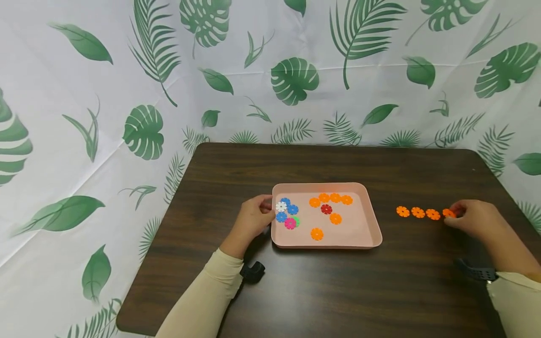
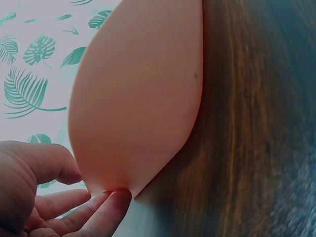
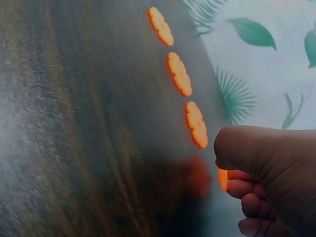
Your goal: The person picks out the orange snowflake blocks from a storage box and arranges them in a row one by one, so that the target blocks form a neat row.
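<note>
We pinch an orange disc (image 1: 448, 213) in our right hand (image 1: 477, 219), just beside three orange discs (image 1: 418, 212) lined up to its left, while our left hand (image 1: 250, 221) grips the nearest edge of the pink tray (image 1: 352, 227) on the bench (image 1: 321, 291), presumably to keep it steady.

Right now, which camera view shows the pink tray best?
The head view: it shows the pink tray nearly whole, with flower-shaped pieces inside. The left wrist view shows only part, close up, touched by the left hand; the right wrist view shows none of it.
</note>
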`<state>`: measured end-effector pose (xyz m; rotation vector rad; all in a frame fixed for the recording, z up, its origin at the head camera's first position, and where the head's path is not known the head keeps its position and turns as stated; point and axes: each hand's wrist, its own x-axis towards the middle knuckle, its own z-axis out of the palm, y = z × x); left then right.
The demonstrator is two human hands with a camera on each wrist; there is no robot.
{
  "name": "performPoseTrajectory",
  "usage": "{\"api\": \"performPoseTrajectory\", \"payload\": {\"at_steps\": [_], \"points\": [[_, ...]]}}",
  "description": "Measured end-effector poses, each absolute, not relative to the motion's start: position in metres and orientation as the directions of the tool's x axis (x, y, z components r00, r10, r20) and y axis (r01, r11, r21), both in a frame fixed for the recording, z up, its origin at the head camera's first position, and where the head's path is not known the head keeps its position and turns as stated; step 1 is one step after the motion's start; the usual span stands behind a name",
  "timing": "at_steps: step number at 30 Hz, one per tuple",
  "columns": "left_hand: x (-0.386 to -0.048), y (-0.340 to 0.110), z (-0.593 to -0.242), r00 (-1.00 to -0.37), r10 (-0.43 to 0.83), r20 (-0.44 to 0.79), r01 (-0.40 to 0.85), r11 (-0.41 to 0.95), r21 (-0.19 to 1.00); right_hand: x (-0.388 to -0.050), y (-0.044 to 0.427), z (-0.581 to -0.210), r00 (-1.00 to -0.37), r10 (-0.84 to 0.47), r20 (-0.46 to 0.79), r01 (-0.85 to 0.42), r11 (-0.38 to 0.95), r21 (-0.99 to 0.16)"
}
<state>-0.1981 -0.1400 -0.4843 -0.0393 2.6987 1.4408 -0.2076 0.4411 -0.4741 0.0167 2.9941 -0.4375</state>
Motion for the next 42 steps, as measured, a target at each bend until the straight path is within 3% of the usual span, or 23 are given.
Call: {"api": "performPoseTrajectory", "payload": {"at_steps": [9, 25, 35, 42], "points": [[-0.198, -0.14, -0.486, -0.997, 0.008, -0.08, -0.062, 0.56, 0.826, -0.207, 0.438, -0.482, -0.994, -0.021, -0.108, 0.011, 0.958, -0.288], [-0.198, -0.139, -0.485, -0.996, -0.007, -0.091, -0.077, 0.599, 0.797, -0.182, 0.452, -0.518, -0.995, 0.016, 0.101, -0.027, 0.908, -0.417], [-0.198, -0.14, -0.485, -0.993, -0.018, -0.115, -0.102, 0.599, 0.794, -0.181, 0.452, -0.518, -0.993, 0.025, 0.117, -0.03, 0.894, -0.447], [-0.198, -0.14, -0.485, -0.996, 0.004, -0.094, -0.073, 0.595, 0.801, -0.179, 0.447, -0.516, -0.98, 0.174, 0.099, 0.106, 0.871, -0.481]]}}
